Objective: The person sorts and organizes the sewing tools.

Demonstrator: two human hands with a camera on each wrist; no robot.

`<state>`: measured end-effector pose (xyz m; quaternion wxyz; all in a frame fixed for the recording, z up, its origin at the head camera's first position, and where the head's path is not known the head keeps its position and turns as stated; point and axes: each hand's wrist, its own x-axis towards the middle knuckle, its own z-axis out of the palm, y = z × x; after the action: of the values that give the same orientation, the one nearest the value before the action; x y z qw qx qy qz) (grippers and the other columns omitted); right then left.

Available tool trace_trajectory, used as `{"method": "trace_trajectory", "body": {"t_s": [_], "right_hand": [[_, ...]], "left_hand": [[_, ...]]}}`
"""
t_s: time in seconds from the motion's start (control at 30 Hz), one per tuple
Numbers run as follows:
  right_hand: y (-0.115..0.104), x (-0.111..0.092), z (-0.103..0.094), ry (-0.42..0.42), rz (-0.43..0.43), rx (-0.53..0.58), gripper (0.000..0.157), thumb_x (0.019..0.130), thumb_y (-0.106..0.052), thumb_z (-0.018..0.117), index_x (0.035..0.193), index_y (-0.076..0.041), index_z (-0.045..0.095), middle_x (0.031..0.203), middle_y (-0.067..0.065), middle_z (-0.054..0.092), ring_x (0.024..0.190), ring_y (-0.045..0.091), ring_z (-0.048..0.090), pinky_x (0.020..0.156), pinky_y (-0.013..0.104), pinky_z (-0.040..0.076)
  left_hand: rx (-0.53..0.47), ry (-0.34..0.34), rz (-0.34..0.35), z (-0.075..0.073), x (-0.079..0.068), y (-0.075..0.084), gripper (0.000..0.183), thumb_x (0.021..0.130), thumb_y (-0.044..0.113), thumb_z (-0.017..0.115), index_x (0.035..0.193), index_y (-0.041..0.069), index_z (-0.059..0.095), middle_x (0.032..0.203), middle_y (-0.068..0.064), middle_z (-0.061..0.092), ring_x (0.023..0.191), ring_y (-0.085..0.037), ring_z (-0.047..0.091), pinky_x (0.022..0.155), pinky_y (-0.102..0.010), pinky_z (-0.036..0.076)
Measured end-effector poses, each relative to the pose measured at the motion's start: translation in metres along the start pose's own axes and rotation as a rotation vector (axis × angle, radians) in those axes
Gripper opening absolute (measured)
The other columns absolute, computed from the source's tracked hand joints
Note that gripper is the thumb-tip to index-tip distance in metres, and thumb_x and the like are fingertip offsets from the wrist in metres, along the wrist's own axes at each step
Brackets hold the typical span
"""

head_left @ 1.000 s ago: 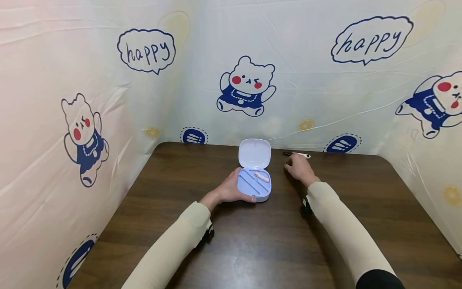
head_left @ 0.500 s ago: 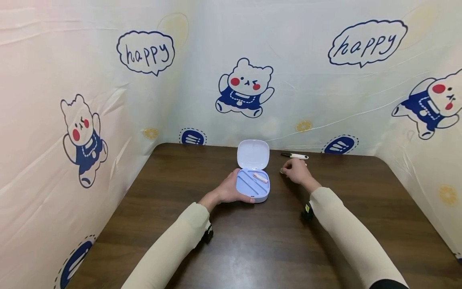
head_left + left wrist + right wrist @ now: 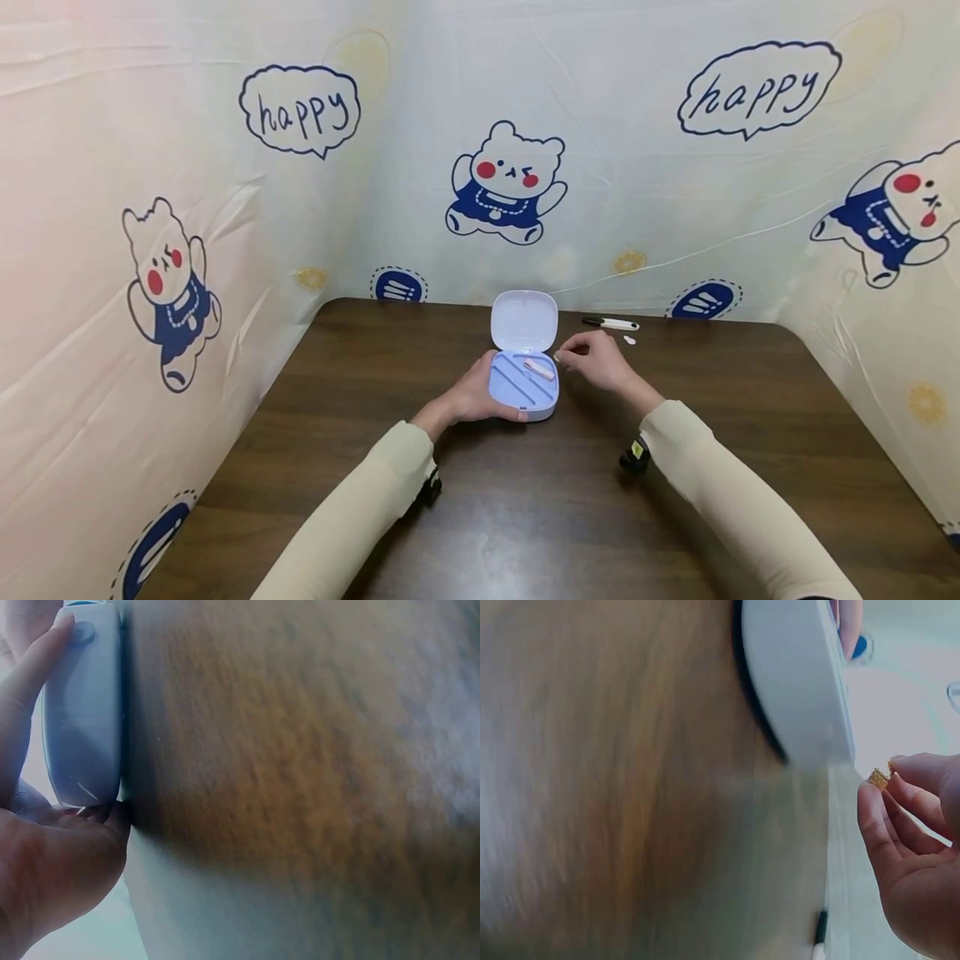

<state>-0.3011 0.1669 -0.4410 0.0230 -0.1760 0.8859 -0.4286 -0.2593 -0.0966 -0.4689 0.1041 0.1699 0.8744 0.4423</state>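
A pale blue-lilac box (image 3: 517,387) stands on the table with its lid (image 3: 524,322) raised at the back. Diagonal dividers split its inside, and a small pink-and-white strip-shaped item (image 3: 538,369) lies in the upper right part. My left hand (image 3: 480,393) grips the box from the left, thumb across the front near a round button (image 3: 81,633). At the box's back right corner is my right hand (image 3: 600,360). Its thumb and fingertips pinch a small textured gold piece (image 3: 880,777), perhaps a ring; its full shape is partly hidden by the fingers.
Behind the right hand lies a black-and-white pen-like item (image 3: 611,323), with a small white piece (image 3: 629,340) near it. The dark wooden table (image 3: 540,500) ends at a printed cloth wall (image 3: 645,200) on the back and sides.
My right hand has moved left and slightly toward me, up to the box, carrying the small gold piece. This uncovers the pen-like item and white piece. My left hand keeps its hold.
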Motion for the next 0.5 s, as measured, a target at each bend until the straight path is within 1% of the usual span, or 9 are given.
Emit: {"method": "trace_trajectory", "body": {"t_s": [0.1, 0.17, 0.23, 0.4, 0.5], "right_hand": [[-0.011, -0.002, 0.010, 0.007, -0.064, 0.009, 0.012, 0.096, -0.012, 0.072, 0.099, -0.002, 0.077, 0.091, 0.010, 0.075, 0.082, 0.027, 0.071, 0.070, 0.032, 0.055], [-0.017, -0.003, 0.018, 0.016, -0.120, -0.006, 0.009, 0.094, -0.011, 0.074, 0.097, -0.003, 0.078, 0.089, 0.007, 0.075, 0.080, 0.022, 0.069, 0.071, 0.031, 0.055], [-0.023, -0.003, 0.026, 0.019, -0.185, -0.032, 0.006, 0.092, -0.009, 0.076, 0.095, -0.004, 0.078, 0.088, 0.005, 0.074, 0.080, 0.017, 0.067, 0.072, 0.031, 0.055], [-0.034, 0.000, 0.046, -0.011, -0.370, -0.132, 0.002, 0.090, -0.006, 0.077, 0.089, -0.005, 0.075, 0.085, 0.001, 0.070, 0.078, 0.014, 0.064, 0.072, 0.032, 0.056], [-0.040, 0.003, 0.057, -0.035, -0.462, -0.184, 0.006, 0.089, -0.005, 0.078, 0.088, -0.007, 0.072, 0.083, 0.000, 0.068, 0.077, 0.015, 0.063, 0.072, 0.031, 0.053]], "left_hand": [[-0.003, 0.000, 0.005, -0.001, 0.000, 0.001, 0.113, 0.065, 0.037, 0.098, 0.150, 0.005, 0.031, 0.137, -0.011, 0.048, 0.119, -0.024, 0.049, 0.105, -0.044, 0.040], [-0.002, -0.004, 0.009, -0.002, 0.000, 0.000, 0.112, 0.065, 0.038, 0.098, 0.149, 0.005, 0.032, 0.136, -0.010, 0.048, 0.118, -0.023, 0.049, 0.104, -0.043, 0.041], [-0.007, -0.005, 0.018, -0.002, 0.001, 0.000, 0.111, 0.065, 0.037, 0.098, 0.148, 0.005, 0.033, 0.135, -0.009, 0.048, 0.116, -0.022, 0.049, 0.103, -0.042, 0.042], [-0.025, -0.006, 0.053, -0.002, 0.002, -0.002, 0.108, 0.065, 0.034, 0.099, 0.146, 0.005, 0.035, 0.135, -0.009, 0.049, 0.115, -0.022, 0.051, 0.102, -0.040, 0.043], [-0.029, -0.011, 0.062, -0.001, 0.002, -0.003, 0.108, 0.066, 0.033, 0.098, 0.147, 0.005, 0.034, 0.139, -0.010, 0.048, 0.119, -0.023, 0.051, 0.104, -0.041, 0.042]]}}
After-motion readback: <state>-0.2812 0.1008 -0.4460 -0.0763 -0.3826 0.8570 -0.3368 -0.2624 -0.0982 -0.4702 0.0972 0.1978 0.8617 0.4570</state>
